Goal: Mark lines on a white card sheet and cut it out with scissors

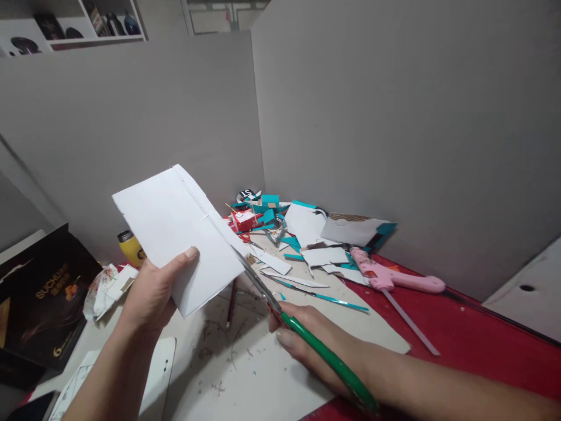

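A white sheet of cardboard [175, 222] is held up at a tilt by my left hand [153, 286], the thumb pressed on its face and the other fingers hidden behind. A thin pencil-like line runs near its right edge, with a short cross mark. My right hand [307, 339] is closed around green-handled scissors [326, 354]. Their metal blades reach up to the cardboard's right edge, near its lower right corner. How far the blades are apart is hard to make out.
Cardboard scraps [324, 256], white and teal, are heaped at the back beside the grey partition [394, 117]. A pink glue gun [397, 278] lies on the red surface at right. At left are a black box [48, 292], a yellow bottle [130, 248] and crumpled paper [103, 292].
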`<act>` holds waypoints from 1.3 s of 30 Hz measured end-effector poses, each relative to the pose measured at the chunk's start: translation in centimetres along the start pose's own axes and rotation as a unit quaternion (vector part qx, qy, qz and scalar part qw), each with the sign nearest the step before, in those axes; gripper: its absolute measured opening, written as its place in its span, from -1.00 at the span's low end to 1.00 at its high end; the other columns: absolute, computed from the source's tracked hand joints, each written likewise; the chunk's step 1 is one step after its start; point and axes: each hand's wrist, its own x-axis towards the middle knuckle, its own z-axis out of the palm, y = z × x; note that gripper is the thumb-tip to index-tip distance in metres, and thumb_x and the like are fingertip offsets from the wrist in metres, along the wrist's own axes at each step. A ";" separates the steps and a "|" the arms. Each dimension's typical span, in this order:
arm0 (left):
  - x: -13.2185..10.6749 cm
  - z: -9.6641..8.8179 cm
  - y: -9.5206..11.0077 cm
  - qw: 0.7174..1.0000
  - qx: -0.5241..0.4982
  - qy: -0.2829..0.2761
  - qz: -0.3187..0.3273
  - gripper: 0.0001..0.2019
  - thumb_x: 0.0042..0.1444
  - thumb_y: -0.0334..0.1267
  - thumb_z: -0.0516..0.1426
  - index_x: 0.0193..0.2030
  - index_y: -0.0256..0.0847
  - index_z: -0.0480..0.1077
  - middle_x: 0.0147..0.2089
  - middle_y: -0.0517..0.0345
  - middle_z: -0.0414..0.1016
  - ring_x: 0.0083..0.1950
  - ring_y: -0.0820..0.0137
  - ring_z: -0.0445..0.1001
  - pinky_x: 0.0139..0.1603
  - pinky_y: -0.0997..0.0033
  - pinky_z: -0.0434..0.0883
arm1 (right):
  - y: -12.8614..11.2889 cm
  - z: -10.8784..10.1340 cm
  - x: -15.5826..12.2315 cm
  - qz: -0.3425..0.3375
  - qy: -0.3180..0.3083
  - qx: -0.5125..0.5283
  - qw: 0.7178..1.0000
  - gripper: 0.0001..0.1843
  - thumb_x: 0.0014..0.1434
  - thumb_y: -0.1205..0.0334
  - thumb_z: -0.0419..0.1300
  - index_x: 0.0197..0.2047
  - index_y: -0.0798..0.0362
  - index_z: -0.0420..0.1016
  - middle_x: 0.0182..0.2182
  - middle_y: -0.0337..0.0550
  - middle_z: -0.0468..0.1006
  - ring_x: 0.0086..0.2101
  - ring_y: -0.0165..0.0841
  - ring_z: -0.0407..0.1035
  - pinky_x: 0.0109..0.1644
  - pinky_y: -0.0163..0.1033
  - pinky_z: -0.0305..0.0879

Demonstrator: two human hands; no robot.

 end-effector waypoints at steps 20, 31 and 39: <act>-0.1 0.2 -0.3 1.000 -0.011 -0.003 -0.021 -0.37 -0.05 -0.35 0.34 0.22 -0.12 0.38 -0.01 0.03 0.63 -0.09 0.17 0.61 -0.13 0.36 0.55 | 0.0 0.5 0.0 0.002 0.027 0.018 0.999 -0.56 0.35 -0.14 -0.17 -0.41 0.01 0.13 -0.51 -0.29 0.21 -0.48 -0.39 0.09 -0.35 -0.25 0.22; -0.1 -0.1 -0.7 0.999 -0.028 -0.016 -0.022 -0.28 -0.02 -0.33 0.34 0.31 -0.19 0.24 0.04 -0.03 0.60 -0.07 0.17 0.60 -0.05 0.28 0.53 | -0.7 0.2 0.0 -0.060 0.044 0.021 0.997 -0.52 0.39 -0.11 -0.21 -0.37 0.03 0.23 -0.51 -0.25 0.31 -0.44 -0.36 0.25 -0.30 -0.27 0.31; 0.0 -0.2 -0.6 0.999 -0.034 -0.019 -0.024 -0.29 -0.04 -0.31 0.35 0.29 -0.21 0.28 0.01 -0.05 0.62 -0.04 0.12 0.59 -0.05 0.27 0.52 | -0.6 0.3 0.1 -0.046 0.047 0.034 0.997 -0.45 0.37 -0.21 -0.26 -0.39 0.03 0.22 -0.50 -0.24 0.28 -0.49 -0.40 0.15 -0.35 -0.29 0.27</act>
